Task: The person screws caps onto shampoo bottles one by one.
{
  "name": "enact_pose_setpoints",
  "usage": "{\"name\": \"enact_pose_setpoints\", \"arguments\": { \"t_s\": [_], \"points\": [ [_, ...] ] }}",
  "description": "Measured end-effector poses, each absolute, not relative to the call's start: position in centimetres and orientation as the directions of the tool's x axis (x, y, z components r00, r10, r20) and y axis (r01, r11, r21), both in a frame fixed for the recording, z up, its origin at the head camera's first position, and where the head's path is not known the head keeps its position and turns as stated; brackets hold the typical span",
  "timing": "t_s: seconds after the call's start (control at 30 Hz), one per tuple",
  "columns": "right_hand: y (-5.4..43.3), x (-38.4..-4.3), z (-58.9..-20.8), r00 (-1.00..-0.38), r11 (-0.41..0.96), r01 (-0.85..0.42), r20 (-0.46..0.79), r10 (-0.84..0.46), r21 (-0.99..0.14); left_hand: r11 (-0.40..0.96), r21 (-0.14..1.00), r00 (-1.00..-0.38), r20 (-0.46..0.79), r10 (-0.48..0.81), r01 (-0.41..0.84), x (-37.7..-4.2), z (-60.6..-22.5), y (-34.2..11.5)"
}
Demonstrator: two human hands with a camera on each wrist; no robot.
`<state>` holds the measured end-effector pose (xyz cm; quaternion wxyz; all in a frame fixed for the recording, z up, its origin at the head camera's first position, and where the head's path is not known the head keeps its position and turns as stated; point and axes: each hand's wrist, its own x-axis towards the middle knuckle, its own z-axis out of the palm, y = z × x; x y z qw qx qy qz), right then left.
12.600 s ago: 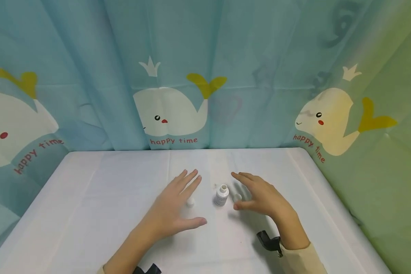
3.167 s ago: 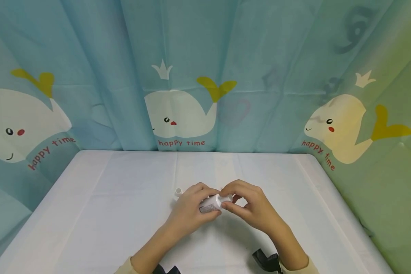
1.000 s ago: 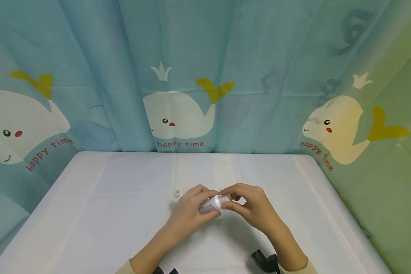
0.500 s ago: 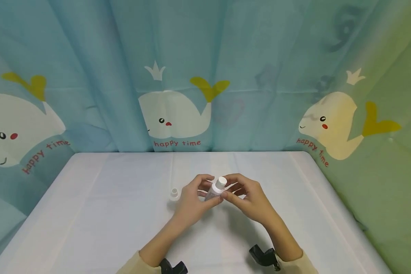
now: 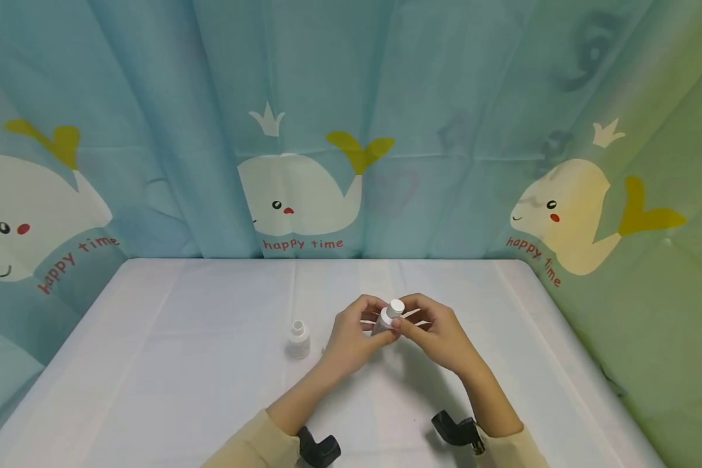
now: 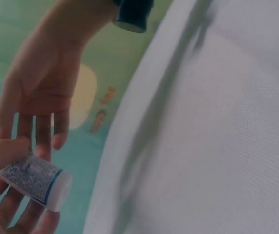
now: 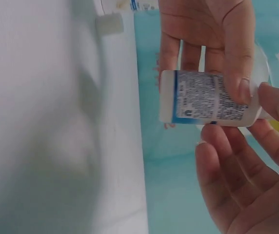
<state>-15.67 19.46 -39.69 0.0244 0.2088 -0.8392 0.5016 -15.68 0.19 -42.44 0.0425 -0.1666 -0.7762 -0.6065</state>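
Observation:
A small white bottle with a white cap on its neck is held above the table, tilted, its cap end up and to the right. My left hand grips its body between thumb and fingers; the printed label with a blue band shows in the right wrist view. With thumb and forefinger, my right hand pinches the bottle around its shoulder, just below the cap. In the left wrist view the base of the bottle sticks out past the left fingers.
A second small white bottle, uncapped, stands on the white table left of my hands. A loose white cap lies near it. Behind the table hangs a blue-green curtain with printed whales.
Long before, the bottle stood uncapped with both hands apart. One second ago it lay nearly sideways, right fingers at its cap. Since then it has tipped more upright; both hands have shifted right.

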Motion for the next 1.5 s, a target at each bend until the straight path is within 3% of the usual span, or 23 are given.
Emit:
{"name": "enact_pose_setpoints", "arguments": {
  "t_s": [0.43, 1.1, 1.33, 1.5],
  "points": [
    [21.3, -16.5, -40.3, -0.944, 0.524, -0.292, 0.154, -0.290, -0.800, 0.187, 0.965, -0.964, 0.140, 0.228, 0.184, -17.0, -44.0, 2.8],
    [21.6, -16.8, -41.0, -0.936, 0.546, -0.286, 0.107, -0.336, -0.788, 0.174, 0.968, -0.959, 0.136, 0.248, 0.182, -17.2, -45.4, 2.8],
    [21.3, -16.3, -39.6, -0.916, 0.571, -0.382, 0.216, -0.338, -0.727, 0.168, 0.962, -0.950, 0.165, 0.266, 0.214, -16.0, -43.5, 0.5],
    [20.5, -15.3, -38.1, -0.852, 0.561, -0.523, 0.386, -0.354, -0.642, 0.179, 0.922, -0.915, 0.285, 0.285, 0.343, -14.3, -40.8, -3.0]
  ]
}}
